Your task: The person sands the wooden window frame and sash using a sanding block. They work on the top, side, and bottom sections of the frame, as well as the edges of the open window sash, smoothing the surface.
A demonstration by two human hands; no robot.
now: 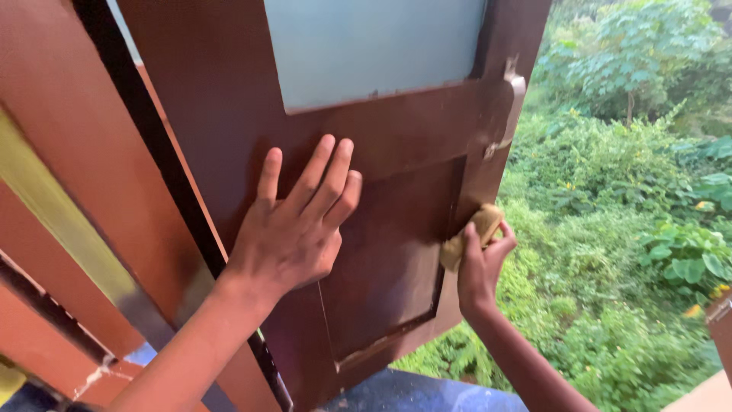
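The left hand (pixel 293 221) lies flat and open on the brown shutter (pixel 396 229). The right hand (pixel 480 263), nearer its outer edge, pinches a tan cloth (pixel 476 229) against the upright stile.

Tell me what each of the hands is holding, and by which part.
The right hand pinches a tan sponge by its lower end, against the edge of the brown window shutter. The left hand holds nothing; it lies flat on the shutter.

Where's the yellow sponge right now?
In the head view, the yellow sponge is right of centre, held in the right hand against the brown window shutter's outer edge, below its metal latch.
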